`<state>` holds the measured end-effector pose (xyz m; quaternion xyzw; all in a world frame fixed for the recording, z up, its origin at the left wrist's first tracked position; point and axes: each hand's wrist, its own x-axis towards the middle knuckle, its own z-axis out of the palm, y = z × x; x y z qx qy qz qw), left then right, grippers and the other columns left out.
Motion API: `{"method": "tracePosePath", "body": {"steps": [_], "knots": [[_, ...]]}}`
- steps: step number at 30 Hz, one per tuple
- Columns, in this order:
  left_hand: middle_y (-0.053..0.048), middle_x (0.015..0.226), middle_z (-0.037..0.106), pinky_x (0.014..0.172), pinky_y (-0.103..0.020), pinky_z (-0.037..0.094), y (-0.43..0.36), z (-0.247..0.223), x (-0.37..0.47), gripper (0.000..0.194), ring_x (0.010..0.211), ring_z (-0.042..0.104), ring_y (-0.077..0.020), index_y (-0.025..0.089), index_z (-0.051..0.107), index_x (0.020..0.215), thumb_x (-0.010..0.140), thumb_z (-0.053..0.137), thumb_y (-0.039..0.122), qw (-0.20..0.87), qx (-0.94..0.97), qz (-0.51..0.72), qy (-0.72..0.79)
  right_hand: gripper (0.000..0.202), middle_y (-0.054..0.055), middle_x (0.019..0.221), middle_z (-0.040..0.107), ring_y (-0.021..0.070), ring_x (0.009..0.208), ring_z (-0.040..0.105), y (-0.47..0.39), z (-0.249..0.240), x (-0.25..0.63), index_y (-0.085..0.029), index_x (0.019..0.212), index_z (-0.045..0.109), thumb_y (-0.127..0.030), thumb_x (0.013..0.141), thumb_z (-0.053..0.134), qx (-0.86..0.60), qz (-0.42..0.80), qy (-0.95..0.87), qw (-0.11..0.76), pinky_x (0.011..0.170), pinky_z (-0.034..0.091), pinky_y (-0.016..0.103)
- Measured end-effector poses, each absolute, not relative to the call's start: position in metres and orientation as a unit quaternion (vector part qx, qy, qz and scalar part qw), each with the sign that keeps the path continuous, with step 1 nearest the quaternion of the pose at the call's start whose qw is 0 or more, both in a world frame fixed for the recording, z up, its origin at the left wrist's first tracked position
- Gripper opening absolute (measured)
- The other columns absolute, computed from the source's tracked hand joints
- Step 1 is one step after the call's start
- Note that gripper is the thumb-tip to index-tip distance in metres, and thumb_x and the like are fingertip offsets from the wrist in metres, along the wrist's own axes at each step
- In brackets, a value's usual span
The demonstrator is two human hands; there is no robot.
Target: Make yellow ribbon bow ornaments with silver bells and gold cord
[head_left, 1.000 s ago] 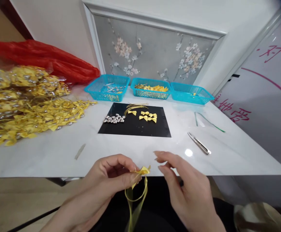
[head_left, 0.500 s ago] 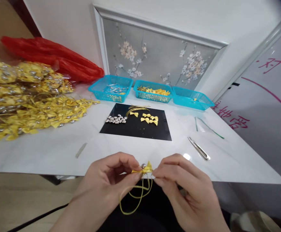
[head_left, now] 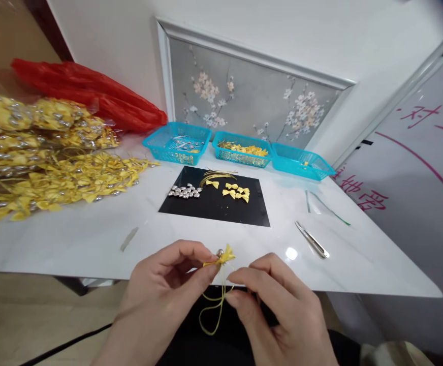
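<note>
On the near side of the black mat [head_left: 206, 207], the left hand [head_left: 176, 279] has its thumb and fingers clamped on a yellow bow [head_left: 227, 255], with a silver bead [head_left: 220, 252] against it. A thin yellow cord [head_left: 211, 333] hangs in loops below the bow, over the near edge of the worktop [head_left: 149, 259]. The right hand [head_left: 278, 300], in front of the mat's right end, has its thumb and forefinger tips apart beside the cord; whether they touch it, I cannot tell. Past the hands, a small grey strip [head_left: 129, 239] lies nearer than the mat's left corner, and metal snips [head_left: 312, 240] lie to its right. Bundles of yellow bows [head_left: 72, 178] with silver beads are heaped to the mat's left, some in clear wrapping. On the mat itself, silver beads [head_left: 185, 191] sit at the left, loose yellow bows [head_left: 236, 191] at the right, and cut cords [head_left: 217, 175] along the far side. Green strips [head_left: 330, 208] lie to its right. Beyond the mat stand three blue baskets [head_left: 178, 156] in a row, the middle one holding yellow pieces [head_left: 244, 149]. Farther back are red wrapping [head_left: 92, 94], left of the mat, and a framed blossom picture [head_left: 259, 86] behind it.
</note>
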<state>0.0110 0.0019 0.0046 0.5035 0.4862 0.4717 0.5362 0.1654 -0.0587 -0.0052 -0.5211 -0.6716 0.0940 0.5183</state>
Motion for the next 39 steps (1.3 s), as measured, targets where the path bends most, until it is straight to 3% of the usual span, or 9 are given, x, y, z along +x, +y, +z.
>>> {"method": "tracePosePath", "body": {"steps": [6,10,14,16,22,26,29,33,39], "knots": [[-0.001,0.071,0.079,0.064,-0.024,0.060,-0.004,0.002,0.009,0.014,0.068,0.071,-0.0215,0.027,0.079,0.067,0.062,0.092,0.026,0.485,0.507,0.494,0.513,0.017,0.000,0.078,0.058,0.0112,0.059,0.056,-0.053,-0.016,0.147,-0.021,0.088,0.068,-0.008,0.092,0.058,-0.545,0.109,-0.642,0.528,0.052,0.046,0.023],[0.001,0.077,0.080,0.068,-0.024,0.059,-0.009,-0.004,0.006,0.012,0.074,0.073,-0.0226,0.030,0.079,0.071,0.070,0.088,0.022,0.439,0.541,0.499,0.515,0.016,-0.003,0.072,0.048,0.0099,0.054,0.046,-0.052,-0.014,0.151,-0.021,0.077,0.061,-0.016,0.092,0.058,-0.533,0.234,-0.607,0.540,0.047,0.040,0.021],[0.002,0.078,0.080,0.072,-0.025,0.055,-0.013,-0.004,0.009,0.015,0.075,0.071,-0.0209,0.031,0.079,0.072,0.074,0.085,0.016,0.387,0.562,0.532,0.501,0.016,-0.004,0.069,0.048,0.0088,0.051,0.044,-0.054,-0.011,0.150,-0.021,0.080,0.060,-0.025,0.095,0.058,-0.488,0.361,-0.561,0.562,0.044,0.038,0.019],[0.002,0.078,0.080,0.072,-0.025,0.055,-0.012,-0.002,0.010,0.015,0.074,0.071,-0.0208,0.031,0.080,0.071,0.073,0.085,0.017,0.394,0.557,0.535,0.498,0.012,-0.004,0.070,0.050,0.0084,0.050,0.045,-0.055,-0.015,0.142,-0.021,0.080,0.061,-0.020,0.093,0.060,-0.490,0.322,-0.576,0.570,0.043,0.038,0.018],[0.001,0.069,0.074,0.060,-0.022,0.053,-0.001,-0.003,0.005,0.015,0.064,0.065,-0.0163,0.025,0.077,0.068,0.064,0.091,0.027,0.541,0.469,0.491,0.497,0.021,0.000,0.067,0.055,0.0119,0.052,0.048,-0.059,-0.032,0.131,-0.021,0.075,0.068,-0.011,0.090,0.057,-0.496,0.018,-0.681,0.538,0.046,0.040,0.024],[0.002,0.071,0.071,0.063,-0.020,0.051,0.002,-0.003,0.003,0.023,0.068,0.062,-0.0136,0.021,0.074,0.071,0.063,0.093,0.032,0.613,0.420,0.478,0.468,0.015,0.004,0.082,0.062,0.0122,0.061,0.062,-0.059,-0.021,0.149,-0.022,0.090,0.070,-0.009,0.093,0.063,-0.518,0.012,-0.669,0.533,0.049,0.049,0.021],[0.001,0.072,0.072,0.067,-0.021,0.051,0.001,-0.003,0.004,0.024,0.071,0.063,-0.0146,0.021,0.074,0.072,0.065,0.093,0.034,0.626,0.419,0.471,0.460,0.021,0.005,0.086,0.067,0.0138,0.068,0.064,-0.052,-0.011,0.154,-0.023,0.097,0.071,-0.004,0.093,0.063,-0.505,-0.067,-0.678,0.530,0.054,0.052,0.023],[0.002,0.070,0.071,0.064,-0.021,0.049,0.002,-0.004,0.003,0.022,0.069,0.062,-0.0141,0.021,0.073,0.071,0.065,0.092,0.029,0.648,0.425,0.452,0.441,0.025,0.007,0.085,0.072,0.0166,0.068,0.059,-0.039,-0.008,0.151,-0.020,0.095,0.073,0.000,0.094,0.060,-0.470,-0.133,-0.716,0.499,0.055,0.051,0.029],[0.004,0.064,0.068,0.061,-0.021,0.042,0.010,-0.008,0.001,0.014,0.065,0.057,-0.0119,0.020,0.072,0.071,0.066,0.086,0.017,0.664,0.462,0.399,0.432,0.021,0.008,0.086,0.076,0.0200,0.078,0.062,-0.032,0.002,0.162,-0.015,0.091,0.070,0.001,0.093,0.058,-0.388,-0.113,-0.795,0.453,0.071,0.058,0.036]]}}
